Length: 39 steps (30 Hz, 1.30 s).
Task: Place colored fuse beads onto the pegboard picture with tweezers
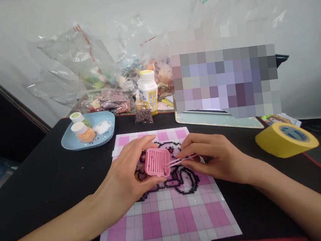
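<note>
My left hand (128, 170) grips a small pink ridged bead tray (157, 162) by its edges, with a few dark beads lying in the grooves. In my right hand (213, 155) are pink tweezers (179, 160), pinched between thumb and fingers, their tips inside the tray's right side. Both hands are above a pegboard (172, 227) over a pink-and-white checked pattern. Black beads outline a figure (187, 181) on it, with some orange and red spots. The tray and my hands cover part of the figure.
A blue plate (110, 128) at left carries small lidded jars (84, 132) and a white packet (102, 127). Behind the board stand a white bottle (148, 93), a bag of dark beads (144, 115) and several plastic bags (93, 70). A yellow tape roll (270, 142) sits right, near a blurred-out screen.
</note>
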Each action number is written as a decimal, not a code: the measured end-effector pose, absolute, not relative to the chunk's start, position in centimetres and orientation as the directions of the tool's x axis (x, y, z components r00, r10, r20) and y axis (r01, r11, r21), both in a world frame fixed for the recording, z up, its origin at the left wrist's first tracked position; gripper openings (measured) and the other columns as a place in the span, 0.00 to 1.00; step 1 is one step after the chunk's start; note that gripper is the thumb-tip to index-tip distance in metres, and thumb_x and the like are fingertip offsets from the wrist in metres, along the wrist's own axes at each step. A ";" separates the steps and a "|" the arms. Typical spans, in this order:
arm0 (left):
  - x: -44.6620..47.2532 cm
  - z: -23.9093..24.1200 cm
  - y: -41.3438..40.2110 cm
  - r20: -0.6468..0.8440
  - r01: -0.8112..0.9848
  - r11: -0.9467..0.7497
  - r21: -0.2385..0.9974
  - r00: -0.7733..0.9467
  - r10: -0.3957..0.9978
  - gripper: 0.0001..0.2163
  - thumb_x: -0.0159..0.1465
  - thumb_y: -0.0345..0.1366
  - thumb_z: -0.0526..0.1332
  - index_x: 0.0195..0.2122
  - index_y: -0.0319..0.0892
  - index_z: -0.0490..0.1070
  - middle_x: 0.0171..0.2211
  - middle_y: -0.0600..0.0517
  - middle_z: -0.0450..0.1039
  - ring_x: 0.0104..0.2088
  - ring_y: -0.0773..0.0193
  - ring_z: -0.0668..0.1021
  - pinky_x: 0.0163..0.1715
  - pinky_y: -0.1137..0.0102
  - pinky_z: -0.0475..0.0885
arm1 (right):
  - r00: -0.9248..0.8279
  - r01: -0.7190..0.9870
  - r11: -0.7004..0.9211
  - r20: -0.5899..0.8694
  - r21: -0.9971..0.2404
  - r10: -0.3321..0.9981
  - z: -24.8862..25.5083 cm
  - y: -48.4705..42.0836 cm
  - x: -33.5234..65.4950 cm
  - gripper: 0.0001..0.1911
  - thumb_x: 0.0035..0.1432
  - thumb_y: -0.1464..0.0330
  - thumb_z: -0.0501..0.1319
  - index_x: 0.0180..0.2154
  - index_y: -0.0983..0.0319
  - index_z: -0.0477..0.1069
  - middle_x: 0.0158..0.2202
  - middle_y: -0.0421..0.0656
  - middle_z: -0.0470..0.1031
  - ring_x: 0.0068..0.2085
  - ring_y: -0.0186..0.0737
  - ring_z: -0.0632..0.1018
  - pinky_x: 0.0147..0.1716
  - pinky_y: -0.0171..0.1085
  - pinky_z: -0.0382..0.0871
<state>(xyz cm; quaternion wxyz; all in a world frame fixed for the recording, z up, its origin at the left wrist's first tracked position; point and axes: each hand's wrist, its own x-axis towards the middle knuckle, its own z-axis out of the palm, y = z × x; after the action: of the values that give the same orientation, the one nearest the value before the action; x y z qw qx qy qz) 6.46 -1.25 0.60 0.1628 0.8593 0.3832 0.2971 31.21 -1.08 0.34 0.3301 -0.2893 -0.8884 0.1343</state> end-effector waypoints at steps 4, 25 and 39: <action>6.5 0.6 -1.2 0.385 0.557 -0.651 0.515 0.528 0.757 0.31 0.57 0.38 0.68 0.58 0.51 0.54 0.51 0.52 0.72 0.53 0.58 0.73 0.54 0.61 0.68 | -0.616 0.434 0.804 0.517 -0.407 0.594 0.3 -1.1 31.2 0.06 0.61 0.71 0.59 0.40 0.62 0.73 0.34 0.43 0.73 0.31 0.30 0.74 0.29 0.29 0.68; 6.5 0.8 -1.2 0.393 0.610 -0.619 0.495 0.478 0.786 0.30 0.57 0.36 0.68 0.57 0.51 0.55 0.51 0.53 0.72 0.54 0.58 0.73 0.55 0.61 0.67 | -0.644 0.438 0.744 0.401 -0.505 0.652 1.3 -1.0 32.3 0.05 0.60 0.68 0.61 0.36 0.63 0.74 0.30 0.42 0.73 0.28 0.29 0.70 0.23 0.28 0.62; 6.5 0.8 -1.3 0.396 0.618 -0.612 0.494 0.467 0.790 0.30 0.57 0.35 0.68 0.57 0.51 0.55 0.50 0.52 0.73 0.53 0.57 0.74 0.54 0.60 0.68 | -0.653 0.458 0.733 0.368 -0.503 0.662 1.7 -0.9 32.6 0.05 0.60 0.68 0.61 0.36 0.62 0.75 0.30 0.42 0.73 0.28 0.29 0.71 0.23 0.27 0.63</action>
<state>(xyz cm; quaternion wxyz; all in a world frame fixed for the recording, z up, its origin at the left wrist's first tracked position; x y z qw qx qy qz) 6.50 -1.26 0.80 0.1419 0.8447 0.4168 0.3045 32.60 -0.91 1.72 0.2728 -0.3146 -0.8899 0.1864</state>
